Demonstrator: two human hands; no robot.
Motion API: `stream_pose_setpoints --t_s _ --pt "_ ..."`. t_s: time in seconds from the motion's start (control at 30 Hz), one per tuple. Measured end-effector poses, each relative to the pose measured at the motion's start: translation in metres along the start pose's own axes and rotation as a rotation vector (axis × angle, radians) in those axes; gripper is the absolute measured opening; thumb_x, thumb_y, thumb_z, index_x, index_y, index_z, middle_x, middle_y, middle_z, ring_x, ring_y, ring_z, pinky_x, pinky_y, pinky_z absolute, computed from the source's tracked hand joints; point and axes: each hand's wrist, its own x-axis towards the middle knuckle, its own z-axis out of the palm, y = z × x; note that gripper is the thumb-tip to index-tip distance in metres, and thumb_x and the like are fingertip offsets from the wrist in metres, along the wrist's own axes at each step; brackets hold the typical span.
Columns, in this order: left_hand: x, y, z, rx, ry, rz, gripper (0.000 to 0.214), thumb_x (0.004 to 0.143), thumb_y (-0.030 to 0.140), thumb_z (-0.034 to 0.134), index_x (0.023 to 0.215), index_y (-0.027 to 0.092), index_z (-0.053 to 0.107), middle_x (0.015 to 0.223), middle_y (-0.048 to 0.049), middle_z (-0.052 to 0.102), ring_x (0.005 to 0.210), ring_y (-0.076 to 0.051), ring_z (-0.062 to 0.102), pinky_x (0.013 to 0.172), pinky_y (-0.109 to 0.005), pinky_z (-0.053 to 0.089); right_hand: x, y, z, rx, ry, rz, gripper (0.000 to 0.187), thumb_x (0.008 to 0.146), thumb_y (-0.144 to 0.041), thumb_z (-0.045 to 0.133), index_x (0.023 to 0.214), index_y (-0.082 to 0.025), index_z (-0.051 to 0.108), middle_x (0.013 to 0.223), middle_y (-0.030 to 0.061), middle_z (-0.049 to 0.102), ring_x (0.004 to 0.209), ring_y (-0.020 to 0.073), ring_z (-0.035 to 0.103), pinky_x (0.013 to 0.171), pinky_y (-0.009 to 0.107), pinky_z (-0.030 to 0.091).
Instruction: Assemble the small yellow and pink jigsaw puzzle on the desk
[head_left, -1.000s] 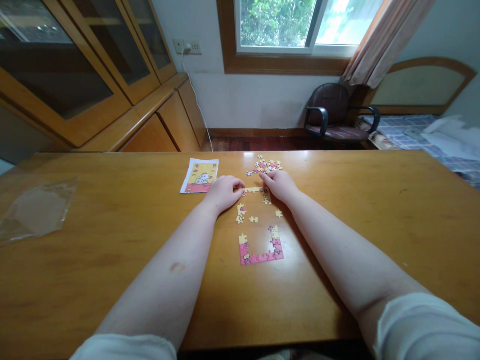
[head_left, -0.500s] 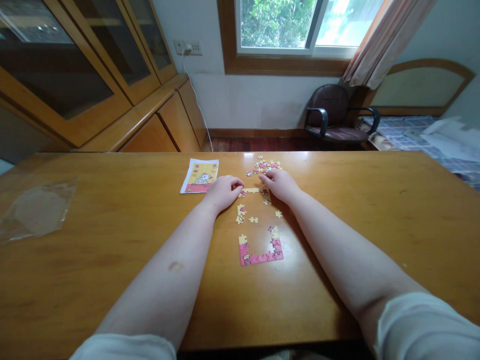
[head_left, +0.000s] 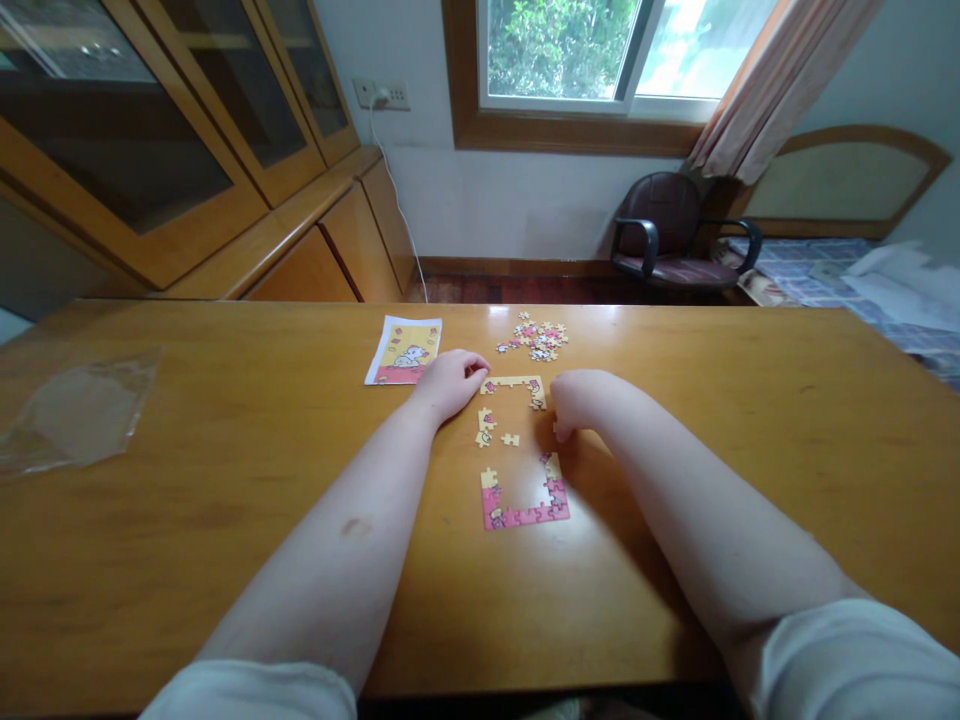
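Note:
My left hand (head_left: 452,384) rests on the table with its fingers curled together, beside the upper left corner of a yellow puzzle border section (head_left: 513,381). Whether anything is between those fingers is hidden. My right hand (head_left: 589,400) points downward, closed at the fingertips on a small yellow puzzle piece (head_left: 556,428), mostly covered by the fingers. Between the hands lie a joined pair of pieces (head_left: 485,425) and a single yellow piece (head_left: 511,440). Nearer to me is a U-shaped pink and yellow border section (head_left: 526,516).
A pile of loose puzzle pieces (head_left: 544,338) lies toward the far edge of the table. The picture card (head_left: 401,355) is partly behind my left hand. A clear plastic bag (head_left: 82,415) lies at the left. Past the table stands an office chair (head_left: 667,225).
My right hand has moved from beside the loose pile toward me, down to the single yellow piece at the right. The left hand stays by the upper border section.

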Motion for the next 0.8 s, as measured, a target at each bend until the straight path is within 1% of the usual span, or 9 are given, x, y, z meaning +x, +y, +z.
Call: stream_pose_setpoints --t_s 0.13,0.23,0.37,0.47,0.57,0.67,0.8 --pt "0.000 0.000 0.000 0.002 -0.002 0.000 0.023 0.083 0.032 0.051 0.088 0.022 0.071 0.090 -0.0042 0.069 0.085 -0.020 0.061 0.077 -0.032 0.048 0.007 0.005 0.005 0.008 0.013 -0.084 0.019 0.049 -0.029 0.085 0.063 -0.021 0.075 0.061 0.0068 0.067 0.067 0.0259 0.067 0.062 0.033 0.049" --pt "0.000 -0.001 0.001 0.000 0.003 0.002 0.022 0.083 0.031 0.051 0.088 0.022 0.071 0.090 -0.0040 0.069 0.086 -0.020 0.062 0.076 -0.032 0.048 0.008 0.006 0.009 0.067 0.017 -0.111 0.020 0.046 -0.030 0.086 0.060 -0.021 0.074 0.056 0.0050 0.065 0.066 0.0252 0.066 0.062 0.032 0.048" --pt "0.001 -0.001 0.001 0.007 0.001 -0.002 0.022 0.083 0.032 0.051 0.087 0.022 0.071 0.090 -0.0041 0.069 0.086 -0.020 0.062 0.076 -0.032 0.049 0.003 -0.002 0.008 0.102 0.016 -0.147 0.020 0.044 -0.030 0.086 0.057 -0.020 0.073 0.051 0.0045 0.062 0.062 0.0258 0.065 0.059 0.033 0.046" --pt "0.000 0.000 0.000 0.010 -0.004 -0.005 0.023 0.083 0.032 0.051 0.088 0.022 0.071 0.090 -0.0042 0.070 0.085 -0.020 0.062 0.077 -0.032 0.048 -0.004 -0.011 0.004 0.046 0.008 -0.169 0.017 0.050 -0.029 0.082 0.061 -0.020 0.074 0.054 0.0049 0.064 0.061 0.0235 0.064 0.057 0.030 0.045" --pt "0.000 0.001 0.000 0.008 0.002 -0.007 0.023 0.083 0.032 0.051 0.088 0.022 0.071 0.091 -0.0043 0.070 0.085 -0.020 0.062 0.077 -0.032 0.048 -0.007 -0.017 0.003 0.057 0.019 -0.198 0.012 0.056 -0.029 0.079 0.064 -0.020 0.075 0.057 0.0045 0.066 0.059 0.0203 0.063 0.055 0.028 0.043" --pt "0.000 0.000 0.000 0.010 0.008 0.002 0.022 0.084 0.032 0.051 0.088 0.022 0.071 0.090 -0.0042 0.069 0.085 -0.020 0.062 0.076 -0.033 0.048 -0.005 -0.020 0.006 0.090 0.059 -0.216 0.015 0.060 -0.031 0.076 0.070 -0.020 0.076 0.065 0.0070 0.069 0.059 0.0209 0.064 0.055 0.029 0.042" --pt "0.000 -0.001 0.001 0.014 0.003 0.004 0.022 0.084 0.031 0.051 0.088 0.022 0.071 0.091 -0.0044 0.070 0.087 -0.021 0.062 0.078 -0.032 0.049 -0.003 -0.020 0.008 0.095 0.113 -0.238 0.018 0.063 -0.031 0.072 0.077 -0.020 0.076 0.074 0.0097 0.072 0.064 0.0227 0.064 0.057 0.030 0.043"
